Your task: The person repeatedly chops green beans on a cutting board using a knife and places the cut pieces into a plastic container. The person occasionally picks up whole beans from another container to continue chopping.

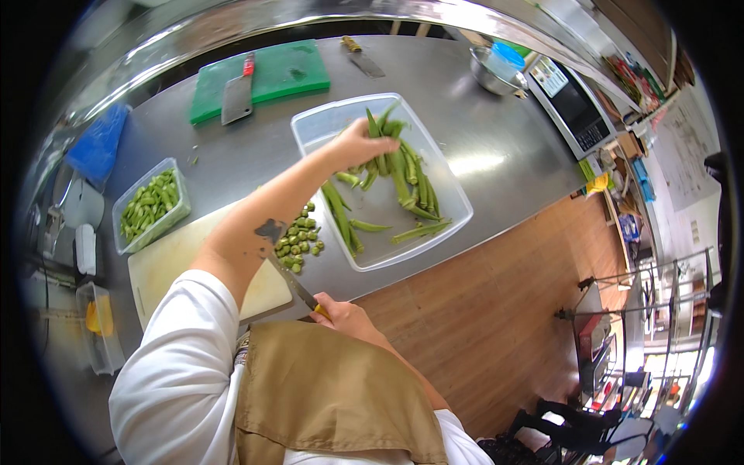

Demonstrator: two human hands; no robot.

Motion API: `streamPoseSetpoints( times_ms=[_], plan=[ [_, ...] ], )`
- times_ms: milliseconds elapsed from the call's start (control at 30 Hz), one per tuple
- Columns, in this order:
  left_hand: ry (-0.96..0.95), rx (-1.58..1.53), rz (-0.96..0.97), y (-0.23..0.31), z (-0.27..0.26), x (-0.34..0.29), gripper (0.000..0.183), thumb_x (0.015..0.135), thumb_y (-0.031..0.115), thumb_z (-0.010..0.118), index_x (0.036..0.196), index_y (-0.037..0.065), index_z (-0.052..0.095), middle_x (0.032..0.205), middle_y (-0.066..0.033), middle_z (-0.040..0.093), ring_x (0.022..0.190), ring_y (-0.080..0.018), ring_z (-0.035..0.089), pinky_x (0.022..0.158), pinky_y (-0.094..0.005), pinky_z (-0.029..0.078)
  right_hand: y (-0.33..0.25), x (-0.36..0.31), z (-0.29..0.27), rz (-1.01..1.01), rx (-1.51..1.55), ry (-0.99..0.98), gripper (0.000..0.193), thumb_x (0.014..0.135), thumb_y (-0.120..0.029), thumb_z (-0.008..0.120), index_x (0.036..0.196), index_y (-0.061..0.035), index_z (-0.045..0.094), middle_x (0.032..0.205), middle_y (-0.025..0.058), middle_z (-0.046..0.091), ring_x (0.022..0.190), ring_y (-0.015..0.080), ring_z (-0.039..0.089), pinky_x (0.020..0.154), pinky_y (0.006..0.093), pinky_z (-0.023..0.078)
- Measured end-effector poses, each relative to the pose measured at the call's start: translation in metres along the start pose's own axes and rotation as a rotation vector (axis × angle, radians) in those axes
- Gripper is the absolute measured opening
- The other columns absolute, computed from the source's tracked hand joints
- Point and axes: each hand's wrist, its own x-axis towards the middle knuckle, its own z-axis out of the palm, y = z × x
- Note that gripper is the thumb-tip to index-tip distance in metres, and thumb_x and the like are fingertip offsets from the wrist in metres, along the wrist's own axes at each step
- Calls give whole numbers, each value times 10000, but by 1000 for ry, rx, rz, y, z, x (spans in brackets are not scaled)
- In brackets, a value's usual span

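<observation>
My left hand (366, 147) reaches over a clear plastic tub (457, 186), closed around a bunch of green okra (399, 167). More whole okra (337, 213) lie in the tub below it. Close to my body, my right hand (346, 316) grips a knife (304, 294) by its yellow handle, the blade pointing up and left over the edge of a white cutting board (163, 267). Trimmed okra tops (298, 246) are heaped between the board and the tub, partly hidden by my left forearm. A smaller clear container (184, 208) beyond the board holds many trimmed okra (152, 203).
A cleaver (237, 99) with a red handle rests on a green cutting board (287, 74) at the back. Another knife (366, 63) lies right of it. A metal bowl (488, 77) and a microwave (570, 105) stand far right. The steel table's edge borders a wooden floor (480, 310).
</observation>
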Motion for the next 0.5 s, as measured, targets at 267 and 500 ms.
streamPoseSetpoints(
  times_ms=[267, 500],
  plan=[
    [243, -290, 112, 43, -153, -166, 362, 852, 152, 713, 1139, 34, 527, 1005, -45, 589, 826, -167, 659, 714, -320, 558, -15, 15, 8, 11, -81, -107, 295, 936, -282, 611, 1144, -99, 509, 830, 203, 688, 792, 436, 648, 679, 515, 501],
    [6, 1017, -572, -35, -215, -340, 455, 731, 168, 757, 1121, 17, 577, 907, -139, 656, 851, -291, 663, 746, -414, 529, -33, 36, 35, 65, -56, -270, 348, 945, -305, 602, 1174, -67, 494, 839, 260, 673, 835, 461, 643, 717, 518, 500]
  ],
)
